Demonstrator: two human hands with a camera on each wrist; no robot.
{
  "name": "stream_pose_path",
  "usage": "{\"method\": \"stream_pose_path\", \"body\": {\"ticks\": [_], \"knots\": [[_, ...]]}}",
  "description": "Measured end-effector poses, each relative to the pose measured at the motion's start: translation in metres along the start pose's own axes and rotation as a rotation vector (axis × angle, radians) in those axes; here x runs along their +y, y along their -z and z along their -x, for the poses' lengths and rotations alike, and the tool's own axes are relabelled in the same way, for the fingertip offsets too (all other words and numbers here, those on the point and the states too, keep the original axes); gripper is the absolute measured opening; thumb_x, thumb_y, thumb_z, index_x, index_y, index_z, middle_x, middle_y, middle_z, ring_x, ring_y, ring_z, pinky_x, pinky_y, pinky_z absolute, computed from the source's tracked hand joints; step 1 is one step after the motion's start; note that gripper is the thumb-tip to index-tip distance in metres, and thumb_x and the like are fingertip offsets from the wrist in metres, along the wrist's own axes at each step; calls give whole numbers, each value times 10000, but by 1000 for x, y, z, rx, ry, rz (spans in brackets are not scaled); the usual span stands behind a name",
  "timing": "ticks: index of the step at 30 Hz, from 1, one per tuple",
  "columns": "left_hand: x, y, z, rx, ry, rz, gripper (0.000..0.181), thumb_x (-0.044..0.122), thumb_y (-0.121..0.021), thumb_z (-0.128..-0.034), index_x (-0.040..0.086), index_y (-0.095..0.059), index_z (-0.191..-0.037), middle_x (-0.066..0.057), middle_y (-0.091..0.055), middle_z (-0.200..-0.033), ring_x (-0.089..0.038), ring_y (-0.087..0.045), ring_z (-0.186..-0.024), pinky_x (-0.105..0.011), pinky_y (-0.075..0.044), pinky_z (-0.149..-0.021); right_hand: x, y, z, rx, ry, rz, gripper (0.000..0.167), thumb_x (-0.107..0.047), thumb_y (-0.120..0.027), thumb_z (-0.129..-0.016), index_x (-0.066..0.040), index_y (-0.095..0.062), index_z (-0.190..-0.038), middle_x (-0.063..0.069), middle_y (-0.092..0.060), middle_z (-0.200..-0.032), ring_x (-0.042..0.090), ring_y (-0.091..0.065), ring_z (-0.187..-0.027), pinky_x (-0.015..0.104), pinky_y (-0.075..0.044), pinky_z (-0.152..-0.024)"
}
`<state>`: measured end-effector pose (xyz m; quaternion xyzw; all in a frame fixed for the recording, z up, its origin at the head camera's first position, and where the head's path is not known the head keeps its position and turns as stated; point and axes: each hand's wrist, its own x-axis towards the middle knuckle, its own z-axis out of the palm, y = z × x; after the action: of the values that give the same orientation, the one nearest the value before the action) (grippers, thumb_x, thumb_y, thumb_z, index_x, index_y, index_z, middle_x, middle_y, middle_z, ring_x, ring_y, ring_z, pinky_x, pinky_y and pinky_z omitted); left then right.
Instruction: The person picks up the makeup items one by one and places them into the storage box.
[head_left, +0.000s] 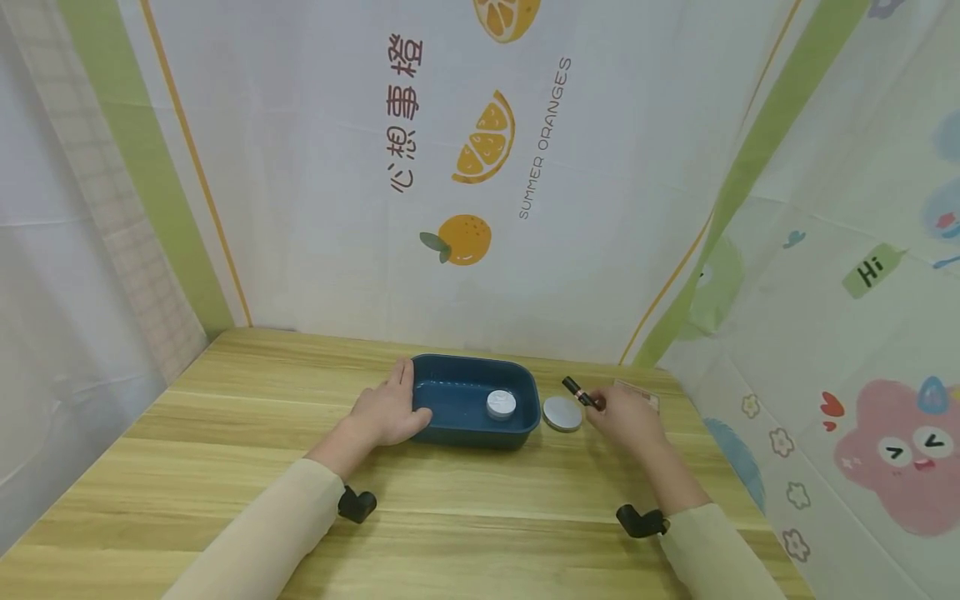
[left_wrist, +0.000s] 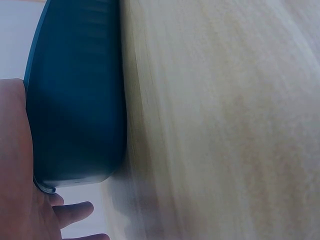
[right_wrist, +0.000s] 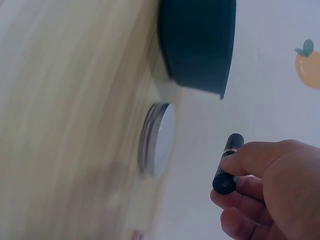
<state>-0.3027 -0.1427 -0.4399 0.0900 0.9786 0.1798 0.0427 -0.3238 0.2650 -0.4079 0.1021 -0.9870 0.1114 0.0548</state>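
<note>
A dark blue rectangular bin (head_left: 468,435) sits on the table with a small round white-lidded container (head_left: 501,404) inside it. My left hand (head_left: 386,411) rests against the bin's left end, thumb over the near rim and fingers toward the far corner. In the left wrist view, those fingers reach straight past the bin wall (left_wrist: 80,100). Above the table, right of the bin, my right hand (head_left: 630,421) pinches a black lipstick tube (right_wrist: 229,162) with a rose-gold band between thumb and fingers. A flat round silver tin (head_left: 562,413) lies between the bin and that hand.
A flat pinkish-brown item (head_left: 637,394), partly hidden behind my right hand, lies at the table's right. The wood-grain table (head_left: 450,517) meets a printed curtain (head_left: 337,250) at the back, with more hanging cloth on both sides.
</note>
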Motion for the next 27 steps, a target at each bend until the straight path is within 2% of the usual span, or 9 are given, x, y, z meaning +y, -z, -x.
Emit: {"method": "stream_pose_path", "body": {"ticks": [6, 10, 14, 17, 21, 24, 27], "knots": [[0, -1, 0, 16, 0, 11, 984, 441, -504, -1043, -92, -41, -1727, -282, -70, -1831, -511, -413, -1587, -731, -400, -1194, -20, 3, -3, 5, 33, -16, 301, -276, -713, -1023, -77, -794, -1235, 121, -811, -1165, 293, -757, -1034, 478, -599, -814], [1, -1, 1, 21, -4, 4, 983, 443, -504, -1040, -94, -49, -1727, -283, -69, -1830, -508, -440, -1571, -717, -430, -1168, -32, 6, -3, 1, 59, -39, 304, -257, -700, -1029, -75, -786, -1257, 124, -813, -1174, 281, -744, -964, 465, -579, -772], [1, 0, 1, 19, -10, 5, 975, 436, -506, -1047, -94, -49, -1726, -285, -72, -1830, -512, -438, -1571, -723, -429, -1167, -43, 9, -3, 16, 88, -16, 302, -272, -692, -1039, -106, -783, -1275, 96, -815, -1189, 276, -748, -960, 556, -578, -906], [1, 0, 1, 18, -9, 6, 974, 432, -509, -1048, -92, -47, -1727, -284, -76, -1830, -514, -440, -1568, -731, -414, -1178, -53, 11, -3, 24, 106, -5, 304, -284, -693, -1041, -121, -782, -1281, 85, -809, -1206, 271, -749, -970, 549, -587, -889], [1, -1, 1, 19, -6, 8, 974, 428, -511, -1049, -91, -44, -1728, -280, -76, -1831, -512, -419, -1583, -738, -392, -1198, -64, 12, -4, 16, 115, -17, 288, -282, -703, -1036, -139, -783, -1273, 84, -791, -1218, 245, -733, -949, 385, -547, -678], [1, -2, 2, 20, -2, 11, 972, 430, -506, -1052, -90, -39, -1728, -276, -68, -1833, -509, -399, -1597, -738, -382, -1207, -70, 10, -5, 15, 129, -8, 284, -285, -720, -1028, -151, -786, -1269, 72, -789, -1206, 241, -742, -961, 340, -531, -645], [1, -2, 1, 21, -1, 9, 982, 443, -501, -1045, -91, -39, -1727, -277, -63, -1833, -508, -389, -1604, -737, -378, -1213, -76, 9, -5, 23, 158, 11, 292, -290, -739, -1015, -145, -788, -1264, 60, -786, -1182, 239, -749, -965, 358, -557, -667]]}}
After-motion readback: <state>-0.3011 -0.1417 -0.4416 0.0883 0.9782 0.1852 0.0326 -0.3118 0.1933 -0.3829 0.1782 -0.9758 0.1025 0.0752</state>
